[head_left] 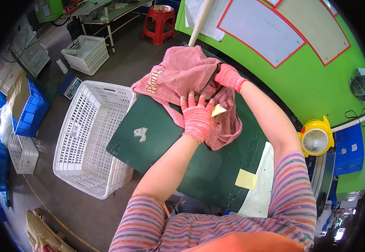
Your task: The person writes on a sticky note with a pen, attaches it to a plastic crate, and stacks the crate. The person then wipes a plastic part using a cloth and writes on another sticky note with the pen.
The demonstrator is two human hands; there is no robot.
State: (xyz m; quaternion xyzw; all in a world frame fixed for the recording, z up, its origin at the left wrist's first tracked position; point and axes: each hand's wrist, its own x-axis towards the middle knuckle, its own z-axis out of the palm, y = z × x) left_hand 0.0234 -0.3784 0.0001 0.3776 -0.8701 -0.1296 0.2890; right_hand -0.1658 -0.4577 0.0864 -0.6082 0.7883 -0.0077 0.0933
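Note:
A pink checked cloth (174, 63) with "Plants" lettering, perhaps an apron, lies bunched on the dark green tabletop (149, 147). On its middle rests my left hand (198, 117) in a pink striped glove, fingers spread flat and pointing away from me. A small pale yellow piece (218, 110) shows by that hand's thumb side; whether the hand touches it I cannot tell. My right hand (229, 77), gloved alike, is closed at the cloth's far right edge, fingertips partly hidden against the fabric.
A white plastic crate (69, 130) stands against the table's left side. A yellow note (246, 179) lies near the table's front right. To the right is a yellow fan (316, 140); a red stool (159, 25) and another white crate (88, 59) stand farther back.

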